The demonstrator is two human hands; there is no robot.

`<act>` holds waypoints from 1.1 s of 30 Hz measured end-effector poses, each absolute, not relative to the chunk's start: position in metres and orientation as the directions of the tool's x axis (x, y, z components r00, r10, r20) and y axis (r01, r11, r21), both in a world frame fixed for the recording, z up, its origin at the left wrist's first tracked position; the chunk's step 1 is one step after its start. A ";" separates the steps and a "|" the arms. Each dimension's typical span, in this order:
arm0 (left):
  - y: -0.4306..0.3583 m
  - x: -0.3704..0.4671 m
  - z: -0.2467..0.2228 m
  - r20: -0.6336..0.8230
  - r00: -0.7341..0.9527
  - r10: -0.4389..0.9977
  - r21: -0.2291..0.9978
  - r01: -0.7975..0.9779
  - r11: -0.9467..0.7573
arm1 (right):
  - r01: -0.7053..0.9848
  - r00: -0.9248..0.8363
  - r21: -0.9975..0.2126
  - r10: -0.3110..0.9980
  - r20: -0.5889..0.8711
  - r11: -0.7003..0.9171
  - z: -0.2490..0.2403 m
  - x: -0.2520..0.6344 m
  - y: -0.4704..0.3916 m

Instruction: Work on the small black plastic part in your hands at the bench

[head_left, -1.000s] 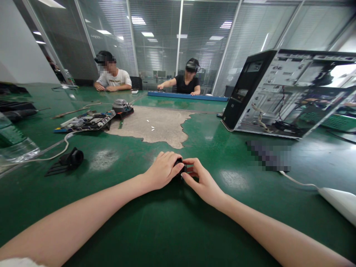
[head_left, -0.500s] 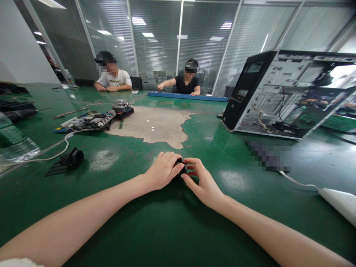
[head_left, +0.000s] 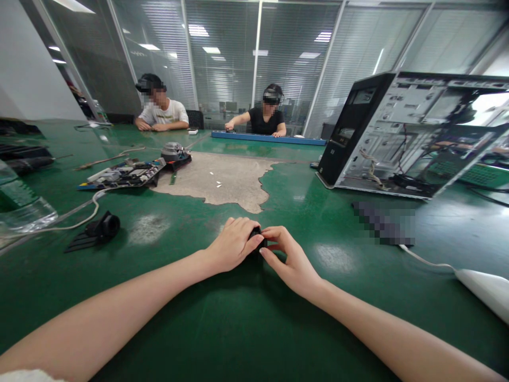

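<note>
Between my hands, low over the green table (head_left: 222, 334), is a small black rounded part (head_left: 257, 232), mostly covered by my fingers; its exact kind cannot be made out. My left hand (head_left: 233, 245) is wrapped over it from the left, the thumb lying across its near side. From the right, my right hand (head_left: 292, 260) pinches the part's edge with thumb and fingertips, the fingers curved. Off to the left, a black part with a round tube end and flat slats (head_left: 101, 229) lies on the tabletop, out of reach of either hand's fingers.
An opened computer case (head_left: 371, 132) stands at right. A circuit board (head_left: 127, 174) and a round heatsink fan (head_left: 174, 152) sit left of a bare patch (head_left: 222, 180). A pixelated phone-like object (head_left: 382, 223) is cabled to a white device (head_left: 483, 289). Two people sit opposite.
My right thumb and fingertips have shifted very slightly at the black part's edge. My left hand keeps its grip in the same place.
</note>
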State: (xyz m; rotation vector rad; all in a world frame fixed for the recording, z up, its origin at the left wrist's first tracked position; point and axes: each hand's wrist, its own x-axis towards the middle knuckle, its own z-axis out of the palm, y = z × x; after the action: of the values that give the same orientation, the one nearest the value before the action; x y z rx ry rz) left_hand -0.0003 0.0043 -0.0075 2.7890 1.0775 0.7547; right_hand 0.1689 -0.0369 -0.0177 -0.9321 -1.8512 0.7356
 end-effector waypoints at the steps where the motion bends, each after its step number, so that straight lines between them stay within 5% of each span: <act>1: 0.004 0.000 -0.007 0.422 0.637 0.646 0.225 0.616 -0.755 | 0.292 -0.298 -0.807 0.850 0.434 0.514 -0.018 0.169 -0.037; 7: 0.003 0.000 -0.006 0.420 0.636 0.647 0.231 0.615 -0.754 | 0.267 -0.332 -0.868 0.885 0.326 0.419 -0.018 0.169 -0.035; 16: 0.004 0.000 -0.006 0.421 0.633 0.650 0.235 0.615 -0.752 | 0.336 -0.313 -0.748 0.817 0.485 0.572 -0.015 0.169 -0.039; 27: 0.004 0.000 -0.005 0.419 0.632 0.652 0.240 0.615 -0.751 | 0.286 -0.334 -0.862 0.887 0.320 0.419 -0.017 0.168 -0.036; 33: 0.003 0.000 -0.005 0.420 0.632 0.651 0.235 0.617 -0.751 | 0.333 -0.313 -0.789 0.850 0.424 0.516 -0.015 0.168 -0.038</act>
State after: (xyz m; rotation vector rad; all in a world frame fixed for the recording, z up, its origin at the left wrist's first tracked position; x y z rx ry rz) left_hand 0.0005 0.0034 -0.0054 2.7750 1.0801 0.7568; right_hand 0.1683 -0.0381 -0.0148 -0.9768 -1.8765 0.7384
